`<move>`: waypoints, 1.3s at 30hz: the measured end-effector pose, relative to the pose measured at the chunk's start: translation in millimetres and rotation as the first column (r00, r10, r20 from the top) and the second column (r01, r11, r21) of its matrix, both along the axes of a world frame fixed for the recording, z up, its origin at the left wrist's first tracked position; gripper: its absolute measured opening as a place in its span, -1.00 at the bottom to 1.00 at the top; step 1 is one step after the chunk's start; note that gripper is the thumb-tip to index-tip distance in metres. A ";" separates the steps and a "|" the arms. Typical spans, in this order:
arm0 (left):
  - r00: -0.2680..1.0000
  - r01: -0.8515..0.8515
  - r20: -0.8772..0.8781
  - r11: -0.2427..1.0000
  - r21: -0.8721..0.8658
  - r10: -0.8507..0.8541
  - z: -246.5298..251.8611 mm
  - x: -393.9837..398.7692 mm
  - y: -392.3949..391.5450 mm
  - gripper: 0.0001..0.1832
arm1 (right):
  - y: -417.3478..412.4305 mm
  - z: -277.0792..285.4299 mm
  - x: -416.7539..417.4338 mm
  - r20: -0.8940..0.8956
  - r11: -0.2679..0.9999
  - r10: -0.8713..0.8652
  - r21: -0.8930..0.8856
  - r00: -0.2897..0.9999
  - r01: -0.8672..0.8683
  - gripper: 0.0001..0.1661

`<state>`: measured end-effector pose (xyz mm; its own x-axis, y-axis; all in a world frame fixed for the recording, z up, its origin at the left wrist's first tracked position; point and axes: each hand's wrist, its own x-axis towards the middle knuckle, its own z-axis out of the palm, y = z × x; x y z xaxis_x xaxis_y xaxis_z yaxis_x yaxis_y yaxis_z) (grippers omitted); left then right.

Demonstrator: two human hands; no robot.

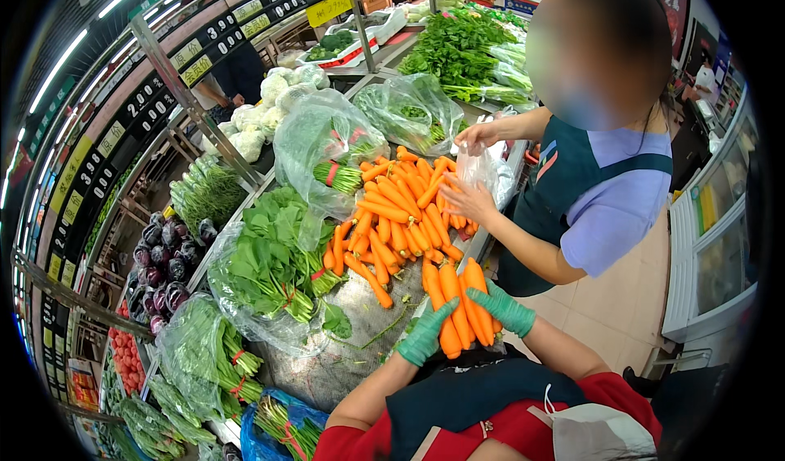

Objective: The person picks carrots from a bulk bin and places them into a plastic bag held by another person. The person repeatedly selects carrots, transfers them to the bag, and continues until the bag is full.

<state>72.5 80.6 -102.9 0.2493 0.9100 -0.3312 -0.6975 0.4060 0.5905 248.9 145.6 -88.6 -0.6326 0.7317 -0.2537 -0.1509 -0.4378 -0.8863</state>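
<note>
My left hand [426, 335], in a thin green glove, presses the near left side of a bunch of large orange carrots [452, 295]. On the bunch's right side, my right hand [504, 307] wears a matching glove, its fingers spread along the outer carrots. Between them the carrots lie side by side, pointing away from me, close to my apron at the counter's edge. What supports them underneath is mostly hidden. Just beyond is a large heap of loose carrots [398, 209], bordering a grey woven mesh cover [306, 369].
Leafy greens [270, 240] in clear plastic lie left of the heap. Bundled stems [337, 176] sit in another bag behind it. On the right, a co-worker [546, 215] handles a thin plastic bag [477, 166] over the carrots. A metal post [196, 111] rises at left.
</note>
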 end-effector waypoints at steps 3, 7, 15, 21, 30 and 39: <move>1.000 -0.016 -0.018 1.000 0.019 0.016 13.2 2.4 6.8 -0.25 | 3.7 -0.1 2.1 0.011 0.999 -0.036 0.036 0.999 0.035 -0.19; 0.998 -0.037 -0.057 0.998 0.057 0.041 28.3 4.9 17.6 -0.26 | 8.3 6.3 4.9 -0.031 0.997 -0.067 0.044 0.997 0.068 -0.15; 0.999 -0.031 -0.035 0.999 -0.045 0.029 -8.5 13.9 44.1 -0.35 | 31.2 1.1 13.3 -0.133 0.995 -0.082 -0.066 0.988 0.073 -0.21; 0.996 0.041 -0.083 0.998 0.049 -0.037 -57.8 26.6 67.2 -0.37 | 63.2 -53.6 34.9 -0.117 0.949 -0.016 -0.313 0.993 -0.021 -0.21; 0.893 -0.004 -0.446 0.990 -0.142 -0.060 -135.0 53.1 72.3 -0.34 | 75.1 -154.1 18.2 0.216 0.961 -0.095 0.275 0.972 0.033 -0.23; 0.460 0.053 -0.870 0.972 0.227 0.178 -149.5 57.3 103.6 -0.38 | 77.5 -130.2 -14.4 0.793 0.819 -0.426 0.543 0.436 -0.188 -0.20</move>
<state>129.9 184.2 -252.4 -0.1306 0.9792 -0.1553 0.2240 0.1817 0.9575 234.6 223.0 -218.8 -0.1897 0.9662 -0.1748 0.7966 0.0474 -0.6027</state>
